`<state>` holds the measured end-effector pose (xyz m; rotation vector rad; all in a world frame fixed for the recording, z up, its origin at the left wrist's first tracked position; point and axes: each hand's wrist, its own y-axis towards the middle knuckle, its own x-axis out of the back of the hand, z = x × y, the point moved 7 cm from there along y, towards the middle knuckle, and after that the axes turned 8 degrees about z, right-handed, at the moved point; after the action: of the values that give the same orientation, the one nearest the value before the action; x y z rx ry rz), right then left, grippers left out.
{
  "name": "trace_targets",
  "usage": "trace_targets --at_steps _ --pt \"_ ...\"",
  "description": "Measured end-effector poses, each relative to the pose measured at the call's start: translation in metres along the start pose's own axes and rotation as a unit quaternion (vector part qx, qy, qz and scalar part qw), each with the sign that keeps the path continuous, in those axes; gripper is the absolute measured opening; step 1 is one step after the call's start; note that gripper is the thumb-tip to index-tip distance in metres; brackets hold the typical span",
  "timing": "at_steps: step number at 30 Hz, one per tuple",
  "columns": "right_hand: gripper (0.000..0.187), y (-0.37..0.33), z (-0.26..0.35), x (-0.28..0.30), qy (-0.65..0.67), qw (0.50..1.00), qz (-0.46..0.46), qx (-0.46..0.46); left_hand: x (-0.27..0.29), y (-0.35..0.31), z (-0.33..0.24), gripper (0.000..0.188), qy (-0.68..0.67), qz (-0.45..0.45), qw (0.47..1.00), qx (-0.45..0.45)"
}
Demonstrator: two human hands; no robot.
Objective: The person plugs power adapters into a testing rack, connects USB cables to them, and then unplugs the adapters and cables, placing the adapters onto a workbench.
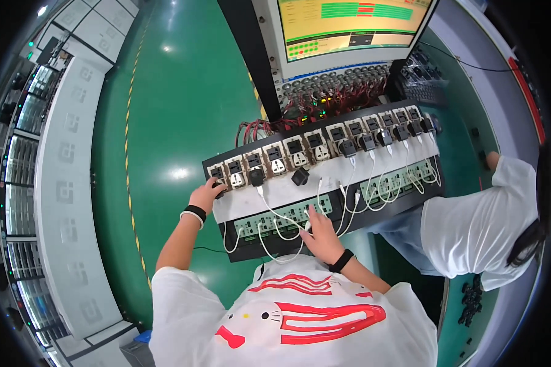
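Note:
At the left end of the bench, my left hand [206,196] has its fingers around a black power adapter [220,189] at the first socket of the row. My right hand [322,237] is closed on a white charging cable [308,226] in front of the left green circuit board [257,222]. Its fingertips partly hide the cable's end. Another black adapter [256,177] sits plugged in, with a white cable running down from it. A loose black adapter [300,177] lies on the white surface, below the universal sockets [277,160].
More adapters with white cables fill the right-hand sockets, above a second green board [398,181]. A monitor [352,27] stands behind, over red wiring [349,98]. A person in a white shirt [480,226] is at the right. White cabinets [73,196] line the left aisle.

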<state>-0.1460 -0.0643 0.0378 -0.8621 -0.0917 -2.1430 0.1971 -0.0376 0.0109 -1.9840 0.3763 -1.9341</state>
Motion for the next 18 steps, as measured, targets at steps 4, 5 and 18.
trace_targets --at_steps 4,5,18 --pt "0.061 0.001 0.033 0.007 0.015 0.998 -0.007 0.055 0.005 0.004 0.005 0.032 0.068 0.05 0.996 -0.014" --pt "0.061 0.002 0.035 0.011 0.011 0.999 -0.01 0.048 0.032 -0.001 -0.016 0.03 0.05 0.055 0.997 -0.034" --pt "0.029 0.015 0.062 -0.03 0.25 0.949 0.178 0.07 0.089 -0.067 -0.207 0.026 -0.046 0.053 0.976 -0.205"
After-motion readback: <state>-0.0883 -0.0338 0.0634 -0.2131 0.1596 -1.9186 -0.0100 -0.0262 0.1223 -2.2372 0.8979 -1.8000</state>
